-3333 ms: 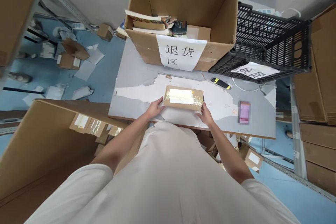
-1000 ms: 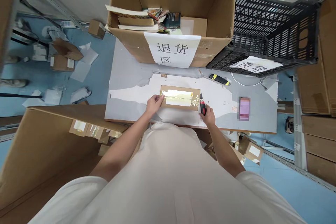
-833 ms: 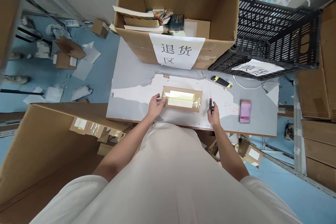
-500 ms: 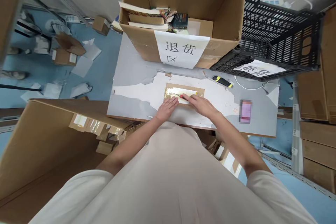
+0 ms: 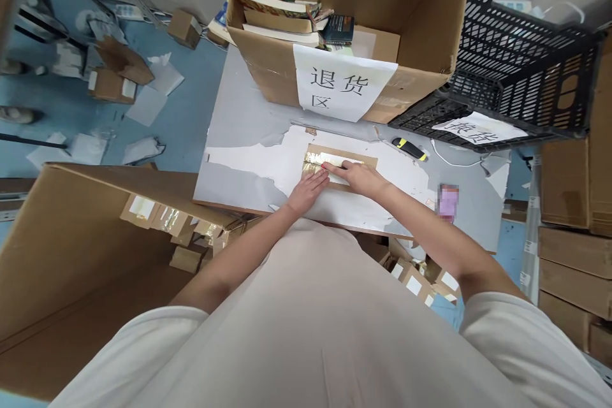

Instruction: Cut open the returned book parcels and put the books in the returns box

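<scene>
Grey and peeling to white in patches, the table carries a flat brown parcel near its middle, just in front of the big open carton with the paper sign. That carton holds a stack of books at its left. Right of the carton stands a black crate, and a yellow-and-black knife lies in front of the crate, right of the parcel and clear of it.

Both hands rest on the parcel. The left hand lies flat on its near left corner, fingers together and pressing down, gripping nothing. The right hand is curled over the top face, fingers narrow; a thin dark tool seems to lie under them along the glossy tape, though it is too small to be sure.

Judging by its shape, the parcel is light, thin and fairly stiff, cardboard that will flex a little under pressure. The taped band looks slick, so bare cardboard at the corners or long edges gives the surer hold. A blurred pink thing sits well to the right of the parcel.
</scene>
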{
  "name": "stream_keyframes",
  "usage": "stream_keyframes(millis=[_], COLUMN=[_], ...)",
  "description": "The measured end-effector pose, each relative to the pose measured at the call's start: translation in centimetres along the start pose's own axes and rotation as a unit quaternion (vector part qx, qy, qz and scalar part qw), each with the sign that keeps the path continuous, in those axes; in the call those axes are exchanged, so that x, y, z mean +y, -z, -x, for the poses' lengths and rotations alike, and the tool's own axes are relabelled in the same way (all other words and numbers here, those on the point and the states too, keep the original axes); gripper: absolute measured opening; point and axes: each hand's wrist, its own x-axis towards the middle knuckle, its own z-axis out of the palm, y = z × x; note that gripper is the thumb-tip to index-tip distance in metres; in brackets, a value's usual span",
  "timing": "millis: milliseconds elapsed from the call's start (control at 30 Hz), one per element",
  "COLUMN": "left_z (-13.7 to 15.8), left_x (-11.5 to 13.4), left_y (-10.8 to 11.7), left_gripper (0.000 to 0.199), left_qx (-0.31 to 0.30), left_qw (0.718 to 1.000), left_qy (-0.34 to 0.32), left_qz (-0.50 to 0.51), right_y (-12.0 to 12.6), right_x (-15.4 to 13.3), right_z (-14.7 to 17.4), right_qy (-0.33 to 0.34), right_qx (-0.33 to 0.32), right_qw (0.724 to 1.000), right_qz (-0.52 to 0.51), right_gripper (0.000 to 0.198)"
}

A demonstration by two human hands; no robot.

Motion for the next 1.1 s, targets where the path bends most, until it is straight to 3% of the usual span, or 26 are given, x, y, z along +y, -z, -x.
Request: stream_keyframes(millis=[233, 500, 800, 933, 1100], left_z=[-0.2, -0.5, -0.3, 0.0, -0.2], left_x=[-0.1, -0.3, 0.0, 0.2, 0.4], left_y=[0.2, 0.1, 0.3, 0.2, 0.1], left_gripper=[0.043, 0.043, 0.044, 0.045, 0.044], left_qx=[-0.006, 0.004, 0.001, 0.005, 0.002], left_qw=[1.000, 1.000, 1.000, 0.999, 0.999], left_qy=[0.002, 0.016, 0.005, 0.004, 0.019], left_qz=[-0.001, 0.001, -0.023, -0.032, -0.030], right_y=[0.6, 1.9, 0.4, -1.0, -3.3], right_x=[0.4, -1.0, 0.0, 2.2, 5.6], right_z=[0.5, 0.0, 1.2, 3.5, 8.9], right_qy=[0.007, -0.028, -0.044, -0.045, -0.100], right_qx=[-0.021, -0.036, -0.020, -0.006, 0.010], right_qw=[1.000, 0.998, 0.999, 0.999, 0.995], right_qz=[0.010, 0.044, 0.024, 0.021, 0.018], right_gripper=[0.073, 0.067, 0.059, 0.059, 0.060])
